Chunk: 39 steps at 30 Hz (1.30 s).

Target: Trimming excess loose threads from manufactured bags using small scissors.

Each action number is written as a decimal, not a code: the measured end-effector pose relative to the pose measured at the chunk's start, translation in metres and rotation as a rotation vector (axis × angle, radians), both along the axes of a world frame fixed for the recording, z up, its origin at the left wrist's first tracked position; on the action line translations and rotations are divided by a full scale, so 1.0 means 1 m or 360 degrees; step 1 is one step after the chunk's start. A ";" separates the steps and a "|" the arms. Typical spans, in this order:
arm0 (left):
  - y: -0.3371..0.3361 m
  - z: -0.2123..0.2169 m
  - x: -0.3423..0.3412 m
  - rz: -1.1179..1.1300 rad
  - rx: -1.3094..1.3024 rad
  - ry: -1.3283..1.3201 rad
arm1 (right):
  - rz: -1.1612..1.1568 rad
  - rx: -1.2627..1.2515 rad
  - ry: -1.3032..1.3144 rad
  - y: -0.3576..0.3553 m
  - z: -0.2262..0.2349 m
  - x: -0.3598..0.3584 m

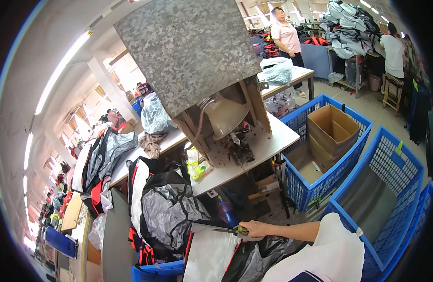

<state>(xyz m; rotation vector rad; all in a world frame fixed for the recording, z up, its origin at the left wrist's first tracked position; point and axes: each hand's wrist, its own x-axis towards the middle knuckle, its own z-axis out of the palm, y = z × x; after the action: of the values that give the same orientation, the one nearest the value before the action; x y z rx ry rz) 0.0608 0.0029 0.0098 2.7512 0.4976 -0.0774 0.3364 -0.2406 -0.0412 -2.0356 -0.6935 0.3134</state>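
From the lower right comes my right arm in a white sleeve. My right hand (255, 229) is closed around a pair of scissors (241, 230) with yellow-green and dark handles, the blades pointing left. Under the blades lies a white fabric panel (209, 256) with red edging, joined to black and silver-grey cloth (263, 258). To its left a pile of silver and black sewn pieces (169, 211) hangs over a blue bin (157, 271). My left hand is not in view.
A white worktable (277, 136) carries an open-fronted box with a camouflage-patterned top (188, 51) and a lamp (226, 115) inside. Blue crates (310, 188) stand at the right, one with a cardboard box (331, 136). Two people (287, 37) are in the background near piled grey pieces (350, 28).
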 end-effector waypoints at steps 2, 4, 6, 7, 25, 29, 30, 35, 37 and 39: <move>-0.009 0.015 0.006 0.0069 -0.0029 0.0164 | 0.0015 0.0069 -0.0029 0.000 -0.004 0.002; -0.014 0.024 0.003 0.0051 -0.0062 0.0134 | 0.0041 0.0133 -0.0101 -0.013 0.013 0.003; -0.007 0.012 0.026 0.0020 -0.0103 0.0146 | -0.0168 0.0238 -0.0095 -0.044 0.014 0.012; -0.005 0.011 0.031 0.0021 -0.0080 0.0124 | -0.0328 0.0350 -0.0107 -0.061 0.018 0.015; 0.013 -0.008 0.221 -0.0103 0.0378 -0.0333 | -0.0906 -0.0972 -0.0672 -0.299 -0.114 0.066; 0.029 -0.009 0.225 -0.0049 0.0483 -0.0297 | -0.0864 -0.0954 -0.0673 -0.315 -0.143 0.067; 0.032 -0.010 0.220 -0.0032 0.0504 -0.0271 | -0.0879 -0.0904 -0.0784 -0.317 -0.147 0.065; 0.043 -0.010 0.176 0.0070 0.0588 -0.0129 | -0.0956 -0.0835 -0.0803 -0.323 -0.147 0.073; 0.049 -0.006 0.159 0.0114 0.0625 -0.0105 | -0.1112 -0.0779 -0.0890 -0.321 -0.155 0.074; 0.056 -0.003 0.149 0.0150 0.0661 -0.0107 | -0.1159 -0.0765 -0.0897 -0.319 -0.157 0.072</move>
<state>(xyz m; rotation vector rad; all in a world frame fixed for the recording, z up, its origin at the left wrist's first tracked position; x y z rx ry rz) 0.2094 0.0584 0.0067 3.1120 0.6911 0.1589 0.4081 -0.5594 -0.1980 -2.7078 -0.1490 -0.5918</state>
